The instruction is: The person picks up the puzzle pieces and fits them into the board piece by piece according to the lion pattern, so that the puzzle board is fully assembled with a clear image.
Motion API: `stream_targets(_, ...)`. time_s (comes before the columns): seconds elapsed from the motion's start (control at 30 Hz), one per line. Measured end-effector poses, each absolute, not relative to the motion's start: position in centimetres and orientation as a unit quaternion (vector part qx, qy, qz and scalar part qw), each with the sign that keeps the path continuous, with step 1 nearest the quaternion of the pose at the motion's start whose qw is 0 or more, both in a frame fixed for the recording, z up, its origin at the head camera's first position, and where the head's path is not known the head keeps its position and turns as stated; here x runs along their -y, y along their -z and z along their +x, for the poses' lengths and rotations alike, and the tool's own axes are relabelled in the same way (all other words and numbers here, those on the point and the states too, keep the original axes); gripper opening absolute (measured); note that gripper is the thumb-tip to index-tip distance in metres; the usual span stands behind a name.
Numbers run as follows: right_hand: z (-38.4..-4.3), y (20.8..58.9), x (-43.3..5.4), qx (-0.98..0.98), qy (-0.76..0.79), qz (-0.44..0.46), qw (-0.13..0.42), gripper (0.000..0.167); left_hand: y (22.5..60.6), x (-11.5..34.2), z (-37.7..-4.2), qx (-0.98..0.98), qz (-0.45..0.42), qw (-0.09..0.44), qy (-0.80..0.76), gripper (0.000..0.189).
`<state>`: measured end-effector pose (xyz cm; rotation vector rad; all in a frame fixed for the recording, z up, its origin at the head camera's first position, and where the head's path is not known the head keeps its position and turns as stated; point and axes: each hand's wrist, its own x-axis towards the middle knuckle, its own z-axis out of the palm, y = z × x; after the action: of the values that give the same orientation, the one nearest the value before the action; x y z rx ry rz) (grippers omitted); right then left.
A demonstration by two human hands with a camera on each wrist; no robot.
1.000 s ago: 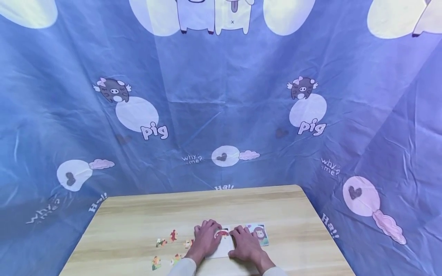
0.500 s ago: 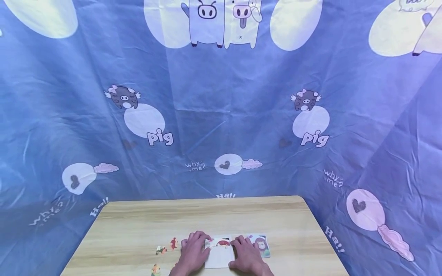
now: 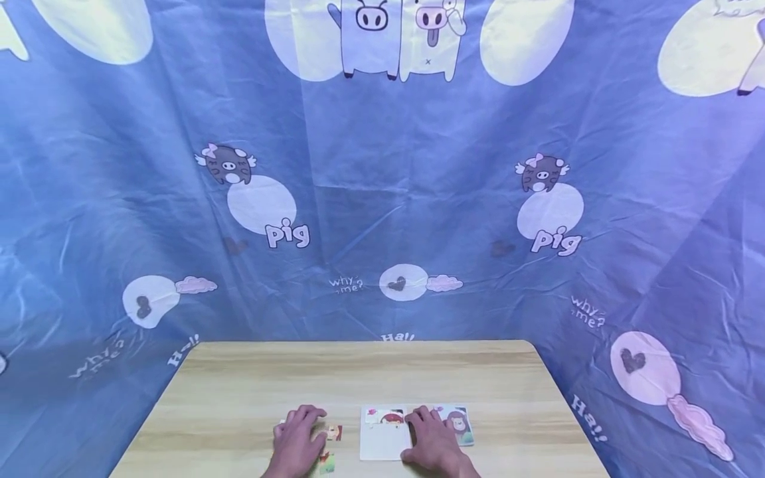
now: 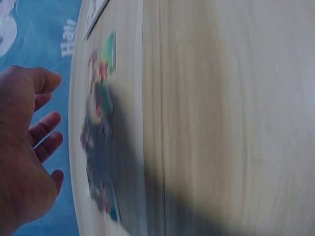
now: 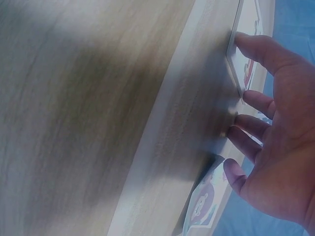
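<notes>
A square white puzzle board [image 3: 384,443] lies on the table, with pictured pieces [image 3: 391,417] along its far edge. My right hand [image 3: 436,443] rests at the board's right side; in the right wrist view its thumb [image 5: 248,44] and index finger touch the board's edge, fingers relaxed. To the left, my left hand [image 3: 295,439] hovers over loose puzzle pieces, its fingers loosely bent and holding nothing. One piece [image 3: 335,433] and a green piece [image 3: 327,462] show beside the thumb. More pieces [image 4: 101,147] lie in the hand's shadow, blurred in the left wrist view.
A picture card [image 3: 460,425] with a brown animal lies right of the board, partly behind my right hand. The wooden table [image 3: 358,372] reaches back to a blue cloth [image 3: 346,219] printed with pigs, which also stands at both sides.
My left hand has left the board's left side and moved left over the loose pieces. The right hand has stayed at the board's right edge. The head view has shifted slightly.
</notes>
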<state>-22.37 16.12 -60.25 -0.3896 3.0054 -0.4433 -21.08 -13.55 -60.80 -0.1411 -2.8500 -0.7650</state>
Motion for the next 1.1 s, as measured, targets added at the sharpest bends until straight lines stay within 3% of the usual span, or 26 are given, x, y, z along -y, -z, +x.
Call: stream_targets(1.1, -22.7, 59.9, -16.1, -0.978, 0.163, -0.127, 0.042, 0.076, 61.6, 20.5, -21.4, 0.962, 0.046, 0.022, 0.267, 0.040)
